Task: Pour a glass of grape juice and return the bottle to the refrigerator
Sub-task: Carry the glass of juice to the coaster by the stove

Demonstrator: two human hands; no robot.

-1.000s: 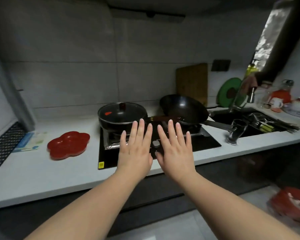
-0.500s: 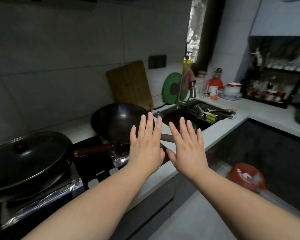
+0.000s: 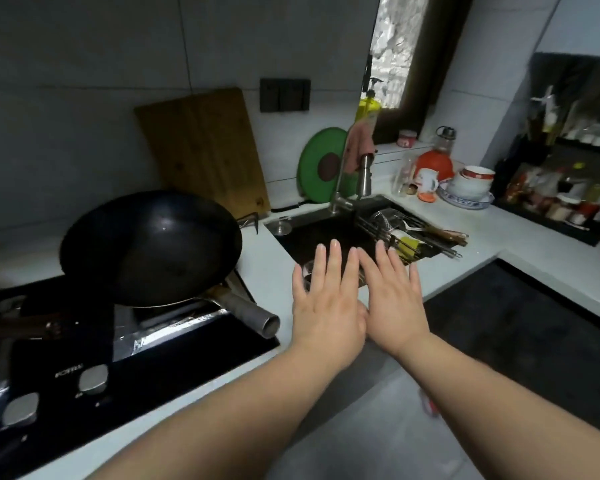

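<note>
Head view: left hand (image 3: 326,306) and right hand (image 3: 394,299) hover flat, fingers (image 3: 335,258) spread wide and empty, over the glass (image 3: 307,277) at the worktop (image 3: 271,268) edge, six o'clock of the sink (image 3: 326,233), likely readying a pickup.

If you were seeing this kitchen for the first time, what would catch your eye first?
Two open, empty hands, left hand and right hand, stretch side by side over the counter's edge before the sink. To the left, a big black wok sits on the stove. A green round board leans behind the tap.
</note>
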